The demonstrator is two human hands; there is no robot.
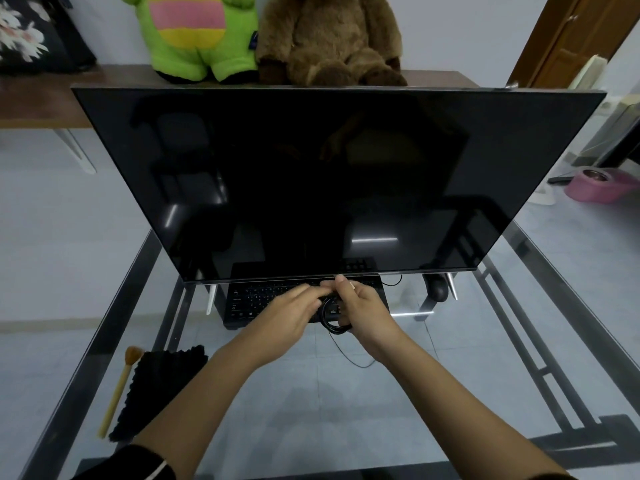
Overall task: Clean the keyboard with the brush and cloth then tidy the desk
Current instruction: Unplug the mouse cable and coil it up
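Observation:
A black keyboard (pixel 258 301) lies under the lower edge of the monitor, partly hidden by both hands. My right hand (pixel 363 304) grips a coiled black cable (pixel 334 325) over the keyboard's right part. My left hand (pixel 294 311) pinches the same cable with its fingertips at the top of the coil. A loose length of the cable (pixel 349 355) trails down onto the glass. At the desk's near left lie a black cloth (pixel 156 386) and a brush (pixel 119 389) with a yellow handle and orange bristles, side by side.
A large dark monitor (pixel 329 178) stands on the glass desk (pixel 329 403). A black mouse (pixel 437 289) sits to the right of the keyboard. Two plush toys (pixel 263 36) sit on a shelf behind. A pink bowl (pixel 599 183) is on the floor at right.

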